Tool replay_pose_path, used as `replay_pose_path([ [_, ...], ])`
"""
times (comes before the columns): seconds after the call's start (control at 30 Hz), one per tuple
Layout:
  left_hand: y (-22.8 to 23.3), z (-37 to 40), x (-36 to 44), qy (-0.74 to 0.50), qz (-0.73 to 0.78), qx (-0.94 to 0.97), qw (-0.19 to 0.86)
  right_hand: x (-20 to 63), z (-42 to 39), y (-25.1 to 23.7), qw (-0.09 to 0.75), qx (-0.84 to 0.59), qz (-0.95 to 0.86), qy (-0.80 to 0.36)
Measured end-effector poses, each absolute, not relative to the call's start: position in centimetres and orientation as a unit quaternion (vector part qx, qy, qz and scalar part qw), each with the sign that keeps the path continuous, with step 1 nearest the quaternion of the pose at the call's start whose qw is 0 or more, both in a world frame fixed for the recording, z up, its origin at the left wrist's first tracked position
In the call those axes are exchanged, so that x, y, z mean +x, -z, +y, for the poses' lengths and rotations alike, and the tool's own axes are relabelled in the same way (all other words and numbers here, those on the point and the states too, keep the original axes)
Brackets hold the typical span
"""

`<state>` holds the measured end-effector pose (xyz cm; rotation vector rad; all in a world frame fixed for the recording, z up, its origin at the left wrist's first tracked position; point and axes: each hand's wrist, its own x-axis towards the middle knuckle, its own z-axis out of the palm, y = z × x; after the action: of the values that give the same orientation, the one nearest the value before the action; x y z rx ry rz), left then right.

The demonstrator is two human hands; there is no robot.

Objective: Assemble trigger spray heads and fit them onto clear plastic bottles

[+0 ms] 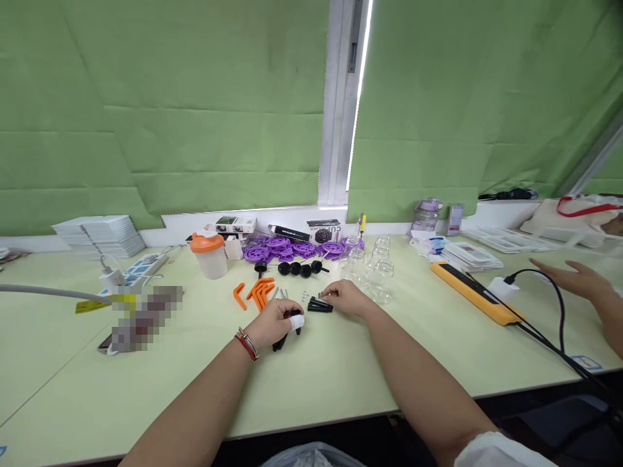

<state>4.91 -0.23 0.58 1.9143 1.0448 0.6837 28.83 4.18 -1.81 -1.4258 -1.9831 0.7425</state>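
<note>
Left hand [273, 322] holds slim black piece [298, 331], apparently plastic.

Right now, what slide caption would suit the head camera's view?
Left hand gripping a black part, right hand beside black pieces, orange brackets and purple discs beyond.

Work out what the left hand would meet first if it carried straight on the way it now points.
Probably the black rods lying by the right hand, though depth is unclear.
</note>
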Motion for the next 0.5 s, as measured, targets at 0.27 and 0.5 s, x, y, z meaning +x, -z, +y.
replay_pose_path([
  [0.27, -0.79, -0.41, 4.90, -0.252, 0.421, 0.759, 0.427, 27.93, 3.85, 1.84, 0.251, -0.531, -0.766, -0.262],
  [0.5, -0.88, -0.41, 4.84, -0.248, 0.412, 0.765, 0.429, 28.32, 4.05, 2.06, 0.256, -0.520, -0.767, -0.276],
])
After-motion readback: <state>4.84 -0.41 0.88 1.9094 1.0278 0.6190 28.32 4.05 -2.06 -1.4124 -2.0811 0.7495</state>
